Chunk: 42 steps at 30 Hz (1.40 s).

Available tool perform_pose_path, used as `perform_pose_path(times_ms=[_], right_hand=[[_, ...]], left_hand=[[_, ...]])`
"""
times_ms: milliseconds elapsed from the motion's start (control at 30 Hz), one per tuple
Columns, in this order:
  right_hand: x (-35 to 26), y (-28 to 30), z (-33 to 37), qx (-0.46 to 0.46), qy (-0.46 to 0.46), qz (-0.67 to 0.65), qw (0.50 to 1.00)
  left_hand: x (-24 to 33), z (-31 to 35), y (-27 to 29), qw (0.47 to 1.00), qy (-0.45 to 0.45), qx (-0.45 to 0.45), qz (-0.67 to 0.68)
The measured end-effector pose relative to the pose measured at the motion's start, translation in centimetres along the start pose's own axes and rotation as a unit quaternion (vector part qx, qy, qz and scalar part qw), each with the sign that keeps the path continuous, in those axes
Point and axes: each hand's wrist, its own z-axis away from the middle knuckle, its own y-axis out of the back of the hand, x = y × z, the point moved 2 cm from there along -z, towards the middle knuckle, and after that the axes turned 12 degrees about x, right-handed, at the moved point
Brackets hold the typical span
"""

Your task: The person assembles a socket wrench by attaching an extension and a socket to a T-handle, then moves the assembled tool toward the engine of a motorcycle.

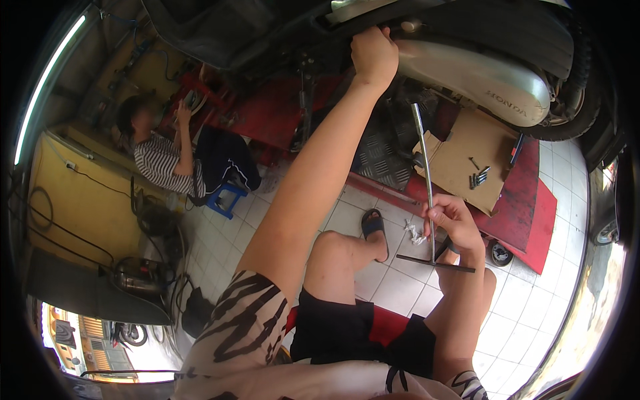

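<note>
My left arm reaches up to the scooter, and my left hand [375,57] is closed against its side beside the silver engine cover [473,80]. What those fingers grip is hidden. In my right hand [453,223] is a T-handle wrench [428,167], held by its shaft with the fingers closed round it. Its crossbar hangs lowest and the long shaft points up toward the engine cover. Beyond that hand, several bolts [479,179] lie on a flattened piece of cardboard [467,150].
Under the scooter is a red lift platform [533,220] with a dark treadplate [385,160]. At the left a person in a striped shirt [163,163] sits on a blue stool [225,200], working at another red stand. A compressor-like machine [140,273] and hoses stand by the yellow wall.
</note>
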Motion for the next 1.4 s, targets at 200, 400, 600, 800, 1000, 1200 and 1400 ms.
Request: perform_pose_path(times_ms=[200, 400, 600, 800, 1000, 1200, 1400], right_hand=[[-0.1, 0.1, 0.1, 0.004, -0.002, 0.011, 1.000], [-0.1, 0.0, 0.0, 0.001, 0.001, 0.009, 1.000], [-0.3, 0.1, 0.1, -0.002, -0.001, 0.013, 1.000], [-0.4, 0.0, 0.1, -0.002, -0.004, 0.006, 1.000], [-0.5, -0.1, 0.2, 0.011, 0.000, 0.011, 1.000], [-0.5, -0.1, 0.1, 0.010, -0.014, 0.006, 1.000], [-0.6, -0.2, 0.1, 0.013, -0.011, 0.017, 1.000]], left_hand=[[0.4, 0.3, 0.7, 0.998, 0.006, -0.031, -0.053], [0.0, -0.5, -0.3, 0.999, -0.011, -0.004, -0.046], [0.1, -1.0, -1.1, 0.996, 0.015, -0.070, -0.053], [-0.4, -1.4, -1.5, 0.997, -0.059, -0.007, -0.051], [-0.5, -0.9, -1.0, 0.999, -0.013, -0.013, -0.039], [-0.3, -0.3, -0.5, 1.000, 0.002, 0.021, -0.017], [-0.8, -0.6, -0.8, 0.999, -0.013, 0.033, -0.024]])
